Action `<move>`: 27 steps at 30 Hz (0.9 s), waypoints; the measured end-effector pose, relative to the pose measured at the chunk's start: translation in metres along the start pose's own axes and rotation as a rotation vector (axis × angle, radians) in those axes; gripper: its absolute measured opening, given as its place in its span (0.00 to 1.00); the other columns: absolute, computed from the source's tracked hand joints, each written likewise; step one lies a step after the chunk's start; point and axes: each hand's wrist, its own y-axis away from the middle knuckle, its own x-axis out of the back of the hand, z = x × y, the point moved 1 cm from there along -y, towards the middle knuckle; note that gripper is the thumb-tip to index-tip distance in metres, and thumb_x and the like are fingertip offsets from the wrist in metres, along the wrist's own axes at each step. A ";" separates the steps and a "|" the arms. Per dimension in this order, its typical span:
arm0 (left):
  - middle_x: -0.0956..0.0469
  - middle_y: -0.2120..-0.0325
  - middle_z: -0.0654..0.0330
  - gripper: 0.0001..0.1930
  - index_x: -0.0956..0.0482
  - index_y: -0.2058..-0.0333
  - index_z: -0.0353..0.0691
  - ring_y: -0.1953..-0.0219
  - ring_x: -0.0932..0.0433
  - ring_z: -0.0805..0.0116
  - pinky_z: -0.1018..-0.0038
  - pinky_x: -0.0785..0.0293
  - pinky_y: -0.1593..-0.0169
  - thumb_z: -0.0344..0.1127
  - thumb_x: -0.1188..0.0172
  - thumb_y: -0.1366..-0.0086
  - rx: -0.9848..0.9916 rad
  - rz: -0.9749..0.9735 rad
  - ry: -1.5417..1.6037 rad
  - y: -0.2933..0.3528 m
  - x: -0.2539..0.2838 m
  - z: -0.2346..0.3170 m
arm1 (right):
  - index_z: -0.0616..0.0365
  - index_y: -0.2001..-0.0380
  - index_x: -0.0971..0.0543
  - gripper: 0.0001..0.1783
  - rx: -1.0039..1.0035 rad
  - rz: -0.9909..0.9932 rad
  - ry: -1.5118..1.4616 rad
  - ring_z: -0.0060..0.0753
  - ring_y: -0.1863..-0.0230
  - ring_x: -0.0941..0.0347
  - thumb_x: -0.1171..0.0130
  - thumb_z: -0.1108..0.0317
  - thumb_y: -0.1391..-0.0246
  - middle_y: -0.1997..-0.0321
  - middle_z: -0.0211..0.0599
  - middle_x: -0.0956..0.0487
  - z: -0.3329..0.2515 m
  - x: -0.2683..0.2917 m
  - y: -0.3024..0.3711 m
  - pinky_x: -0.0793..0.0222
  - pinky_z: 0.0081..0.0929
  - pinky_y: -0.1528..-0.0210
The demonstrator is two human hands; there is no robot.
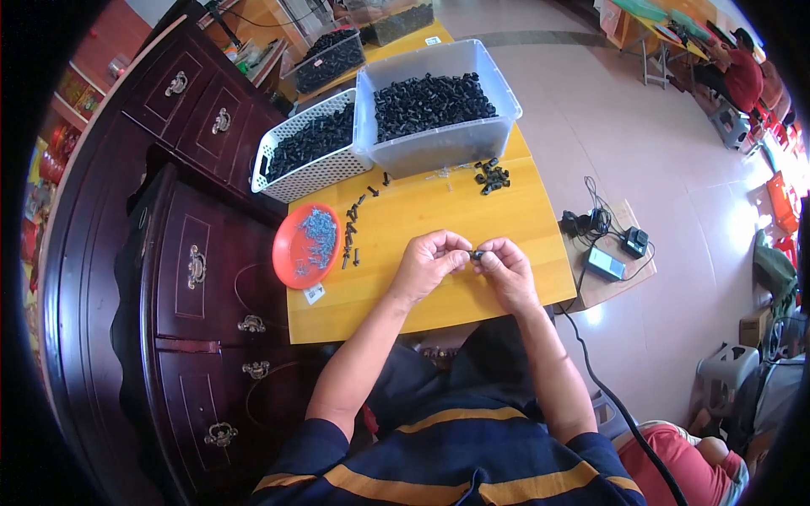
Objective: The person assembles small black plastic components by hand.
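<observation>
Both the clear bin (439, 158) and white basket (326, 175) up top are loaded (done or not, can't tell), then red dish (286, 240) left of centre, my left hand (432, 265) and right hand (510, 271) mid-frame, loose pile (492, 177) upper centre probably left to do, and one likely unfinished black part (477, 255) in both hands' closed fingertip pinch.

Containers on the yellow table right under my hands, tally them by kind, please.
White perforated basket: 1
Translucent plastic bin: 1
Red dish: 1
Total: 3
</observation>
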 end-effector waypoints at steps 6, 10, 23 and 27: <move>0.16 0.67 0.66 0.06 0.16 0.59 0.35 0.67 0.21 0.81 0.81 0.22 0.59 0.24 0.34 0.34 -0.014 -0.052 -0.120 -0.004 0.003 0.005 | 0.61 0.56 0.23 0.06 0.003 0.005 0.034 0.23 0.62 0.22 0.40 0.73 0.33 0.60 0.33 0.19 0.000 0.000 0.000 0.25 0.22 0.53; 0.16 0.69 0.66 0.05 0.16 0.61 0.33 0.67 0.21 0.81 0.81 0.22 0.60 0.22 0.36 0.34 -0.007 -0.049 -0.185 -0.004 0.002 0.010 | 0.61 0.56 0.23 0.06 0.024 0.010 0.055 0.23 0.62 0.22 0.40 0.73 0.33 0.61 0.33 0.19 0.001 0.000 -0.001 0.25 0.21 0.53; 0.14 0.75 0.59 0.02 0.14 0.67 0.33 0.73 0.19 0.77 0.77 0.22 0.66 0.23 0.33 0.40 -0.111 0.064 -0.476 0.000 0.001 0.009 | 0.62 0.62 0.19 0.03 0.055 0.101 0.313 0.15 0.64 0.24 0.35 0.75 0.38 0.67 0.26 0.18 0.006 -0.011 0.002 0.28 0.17 0.59; 0.14 0.73 0.57 0.03 0.14 0.67 0.33 0.73 0.18 0.74 0.76 0.22 0.66 0.24 0.33 0.40 -0.197 0.093 -0.522 0.001 -0.005 0.013 | 0.62 0.62 0.19 0.03 0.057 0.121 0.309 0.15 0.64 0.24 0.36 0.75 0.38 0.67 0.27 0.18 0.008 -0.011 0.000 0.28 0.17 0.60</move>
